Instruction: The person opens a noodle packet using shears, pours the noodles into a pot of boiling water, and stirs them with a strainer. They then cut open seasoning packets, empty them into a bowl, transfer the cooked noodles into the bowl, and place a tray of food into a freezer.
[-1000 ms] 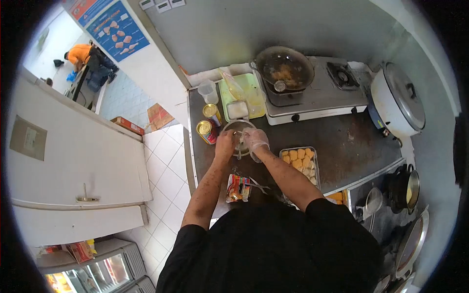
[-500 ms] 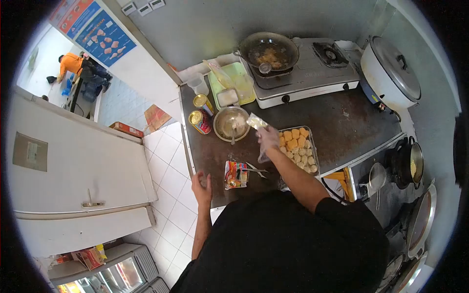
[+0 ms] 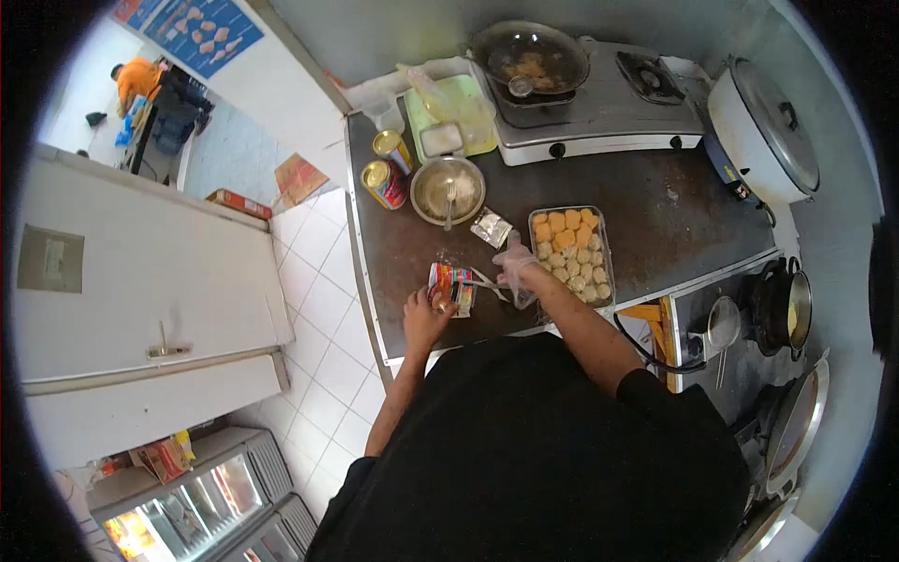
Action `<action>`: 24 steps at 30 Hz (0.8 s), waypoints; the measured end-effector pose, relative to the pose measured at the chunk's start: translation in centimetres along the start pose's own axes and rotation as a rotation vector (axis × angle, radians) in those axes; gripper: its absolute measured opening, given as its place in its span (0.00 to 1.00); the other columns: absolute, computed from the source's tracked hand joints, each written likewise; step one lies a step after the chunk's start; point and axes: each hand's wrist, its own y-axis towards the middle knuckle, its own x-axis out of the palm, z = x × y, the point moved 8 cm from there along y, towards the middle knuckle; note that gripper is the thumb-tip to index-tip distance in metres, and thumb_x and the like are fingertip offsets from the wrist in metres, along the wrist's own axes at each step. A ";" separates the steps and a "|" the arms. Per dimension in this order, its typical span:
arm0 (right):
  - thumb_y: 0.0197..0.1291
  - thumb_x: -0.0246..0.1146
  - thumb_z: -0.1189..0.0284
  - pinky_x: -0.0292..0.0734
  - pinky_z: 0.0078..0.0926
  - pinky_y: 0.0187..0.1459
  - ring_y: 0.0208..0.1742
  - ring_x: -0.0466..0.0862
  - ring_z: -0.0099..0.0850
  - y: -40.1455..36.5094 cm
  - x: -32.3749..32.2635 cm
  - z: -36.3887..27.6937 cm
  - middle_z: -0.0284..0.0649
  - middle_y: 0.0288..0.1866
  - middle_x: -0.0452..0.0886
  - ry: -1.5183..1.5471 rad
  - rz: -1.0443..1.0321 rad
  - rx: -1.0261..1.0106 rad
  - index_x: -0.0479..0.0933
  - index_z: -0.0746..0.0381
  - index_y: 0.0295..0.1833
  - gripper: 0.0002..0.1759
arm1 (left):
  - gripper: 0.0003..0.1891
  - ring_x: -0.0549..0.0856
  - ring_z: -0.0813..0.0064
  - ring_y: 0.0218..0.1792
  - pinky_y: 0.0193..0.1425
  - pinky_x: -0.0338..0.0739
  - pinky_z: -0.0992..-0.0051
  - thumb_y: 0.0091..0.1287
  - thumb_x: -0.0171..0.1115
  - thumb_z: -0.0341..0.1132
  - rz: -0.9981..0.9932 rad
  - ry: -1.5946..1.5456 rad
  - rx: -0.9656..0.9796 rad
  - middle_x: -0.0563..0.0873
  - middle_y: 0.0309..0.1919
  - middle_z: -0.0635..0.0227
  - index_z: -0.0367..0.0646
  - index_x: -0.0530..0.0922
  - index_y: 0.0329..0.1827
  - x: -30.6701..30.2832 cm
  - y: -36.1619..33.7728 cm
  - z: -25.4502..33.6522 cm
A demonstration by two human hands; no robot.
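My bare left hand (image 3: 427, 319) has its fingers bent over a red printed packet (image 3: 453, 287) on the dark counter, gripping its near left side. My right hand (image 3: 519, 266), in a clear plastic glove, is down at a metal scissor-like utensil (image 3: 485, 282) lying beside the packet. Whether its fingers close on the utensil is hidden. A silver sachet (image 3: 491, 228) lies flat just beyond the right fingertips. Right of that hand sits a clear tray (image 3: 609, 245) of orange and pale floured pieces. A metal bowl (image 3: 418, 192) holds whitish powder and a fork (image 3: 449, 201).
Two cans (image 3: 383, 184) stand left of the bowl, near a green tray (image 3: 479, 120). At the back, a wok (image 3: 538, 47) with oil sits on the gas stove (image 3: 604, 131). A large white cooker (image 3: 749, 136) stands right. A person in orange (image 3: 139, 80) is beyond the doorway.
My right hand has let go of the silver sachet and moved back toward the metal utensil. My left hand has come from the counter's edge onto the red packet. The view has tilted down.
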 end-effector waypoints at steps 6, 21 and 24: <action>0.56 0.61 0.68 0.79 0.44 0.36 0.37 0.85 0.49 -4.6 -3.0 -2.8 0.58 0.45 0.80 -0.511 0.153 -0.674 0.70 0.63 0.61 0.26 | 0.49 0.71 0.49 0.61 0.57 0.72 0.53 0.46 0.77 0.50 0.039 0.163 -0.137 0.68 0.64 0.54 0.46 0.61 0.71 2.6 -0.3 0.5; 0.58 0.58 0.70 0.80 0.43 0.47 0.46 0.85 0.46 -4.1 3.0 0.9 0.50 0.40 0.85 -1.349 0.099 -0.523 0.79 0.62 0.47 0.13 | 0.33 0.77 0.61 0.56 0.63 0.59 0.51 0.55 0.70 0.51 -0.014 0.257 -0.157 0.81 0.51 0.63 0.44 0.71 0.61 3.4 1.7 0.5; 0.58 0.58 0.71 0.80 0.42 0.48 0.47 0.86 0.45 -3.3 2.6 1.9 0.50 0.42 0.85 -1.363 0.106 -0.453 0.79 0.62 0.48 0.14 | 0.29 0.82 0.58 0.48 0.60 0.66 0.53 0.55 0.70 0.51 -0.101 0.198 -0.230 0.84 0.43 0.61 0.41 0.76 0.54 3.2 2.8 -0.2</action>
